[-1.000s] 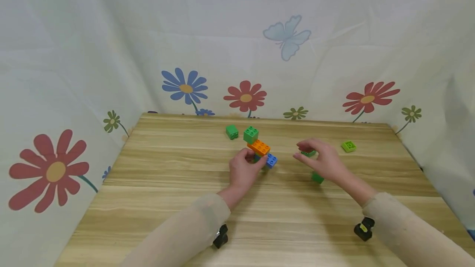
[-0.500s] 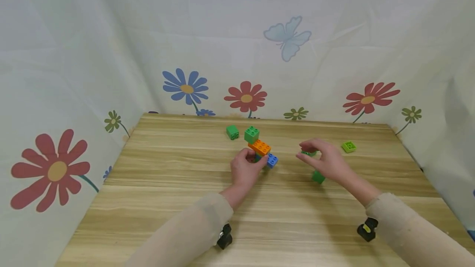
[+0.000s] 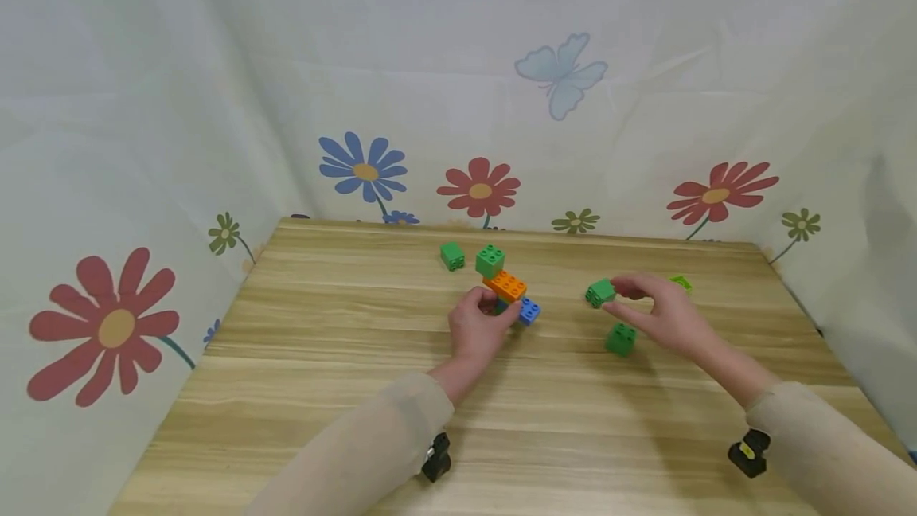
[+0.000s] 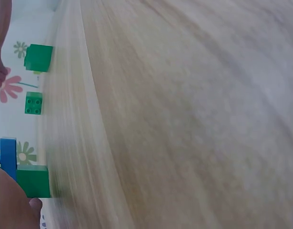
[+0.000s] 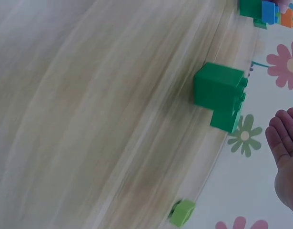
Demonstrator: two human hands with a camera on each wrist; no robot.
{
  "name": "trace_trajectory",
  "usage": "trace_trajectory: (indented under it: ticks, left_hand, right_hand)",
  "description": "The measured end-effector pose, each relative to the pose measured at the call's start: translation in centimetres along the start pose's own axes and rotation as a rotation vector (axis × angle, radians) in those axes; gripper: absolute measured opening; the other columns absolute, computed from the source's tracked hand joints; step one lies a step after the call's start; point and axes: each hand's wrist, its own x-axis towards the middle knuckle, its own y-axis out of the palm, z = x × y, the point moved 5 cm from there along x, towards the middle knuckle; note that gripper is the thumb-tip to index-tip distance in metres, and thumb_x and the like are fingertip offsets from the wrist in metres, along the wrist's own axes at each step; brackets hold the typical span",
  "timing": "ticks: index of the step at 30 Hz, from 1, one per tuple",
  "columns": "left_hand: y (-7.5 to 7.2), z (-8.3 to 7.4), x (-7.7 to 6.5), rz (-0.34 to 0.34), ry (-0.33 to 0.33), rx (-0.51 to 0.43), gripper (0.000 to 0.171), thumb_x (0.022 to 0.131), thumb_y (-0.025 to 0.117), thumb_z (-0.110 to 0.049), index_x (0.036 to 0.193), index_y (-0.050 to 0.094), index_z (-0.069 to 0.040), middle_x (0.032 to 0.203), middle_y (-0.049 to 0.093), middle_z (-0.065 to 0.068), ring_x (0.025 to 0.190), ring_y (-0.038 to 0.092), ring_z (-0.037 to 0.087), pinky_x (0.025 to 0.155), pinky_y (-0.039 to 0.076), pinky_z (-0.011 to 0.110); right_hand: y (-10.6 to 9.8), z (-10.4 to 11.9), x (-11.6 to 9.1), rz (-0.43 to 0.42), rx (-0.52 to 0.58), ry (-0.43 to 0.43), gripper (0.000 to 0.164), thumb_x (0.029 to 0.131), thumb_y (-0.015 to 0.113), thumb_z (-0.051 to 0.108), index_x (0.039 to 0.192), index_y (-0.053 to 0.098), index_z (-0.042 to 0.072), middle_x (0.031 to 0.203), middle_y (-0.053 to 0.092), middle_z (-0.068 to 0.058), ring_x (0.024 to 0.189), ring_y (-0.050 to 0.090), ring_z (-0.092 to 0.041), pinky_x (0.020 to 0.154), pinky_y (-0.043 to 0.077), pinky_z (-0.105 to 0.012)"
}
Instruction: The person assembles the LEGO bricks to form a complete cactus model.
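In the head view my left hand (image 3: 481,329) holds a stack of toy building bricks between thumb and fingers. An orange brick (image 3: 505,285) lies over a blue brick (image 3: 529,311), with a green brick (image 3: 490,260) on top. The left wrist view shows another green brick (image 4: 33,181) under the blue one, at the table surface. My right hand (image 3: 662,315) hovers with fingers spread from the thumb and grips nothing. Beside its fingertips lies a green brick (image 3: 600,294); a second green brick (image 3: 621,339) stands nearer to me.
Behind the stack, a loose green brick (image 3: 452,256) lies on its side on the wooden table (image 3: 344,309). A lime brick (image 3: 680,284) is partly hidden by the right hand. A flowered cloth (image 3: 401,86) hangs along the table's back edge.
My right hand has moved to the right, uncovering the two green bricks below it and covering part of the lime one. The left hand keeps its hold on the stack.
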Motion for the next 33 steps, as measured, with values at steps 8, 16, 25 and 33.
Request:
trace_trajectory:
  ticks: [8,16,25,33]
  left_hand:
    - [0.1,-0.3,-0.2,0.021,-0.019,-0.014,0.033,0.088,0.091,-0.027,0.105,0.072,-0.006,0.107,0.076,0.008,0.096,0.07,0.023,0.087,0.063,0.035]
    - [0.2,-0.4,-0.3,0.025,-0.01,-0.016,0.032,0.088,0.091,-0.027,0.104,0.071,-0.007,0.107,0.076,0.008,0.095,0.069,0.021,0.087,0.062,0.034]
    - [0.1,-0.2,-0.2,0.018,0.003,-0.011,0.031,0.088,0.091,-0.027,0.102,0.072,-0.007,0.104,0.076,0.007,0.091,0.068,0.018,0.085,0.063,0.034]
    - [0.0,-0.2,-0.1,0.013,0.007,-0.005,0.032,0.088,0.091,-0.028,0.102,0.071,-0.007,0.104,0.076,0.007,0.092,0.068,0.019,0.085,0.062,0.033]
  right_hand:
    - [0.1,-1.4,-2.0,0.04,-0.038,0.056,0.063,0.097,0.082,0.032,0.143,0.06,-0.004,0.136,0.067,-0.026,0.121,0.066,-0.046,0.1,0.054,-0.064]
    - [1.2,-2.7,-3.7,0.009,-0.015,0.083,0.077,0.088,0.091,0.029,0.146,0.055,-0.008,0.139,0.064,-0.03,0.124,0.065,-0.05,0.1,0.054,-0.062]
    - [2.0,-3.1,-4.4,-0.004,-0.04,0.067,0.077,0.086,0.092,0.028,0.144,0.057,-0.008,0.135,0.066,-0.029,0.12,0.067,-0.047,0.097,0.056,-0.062]
    - [2.4,-3.2,-4.4,-0.006,-0.045,0.082,0.073,0.087,0.092,0.027,0.143,0.059,-0.005,0.134,0.067,-0.027,0.119,0.068,-0.045,0.098,0.056,-0.061]
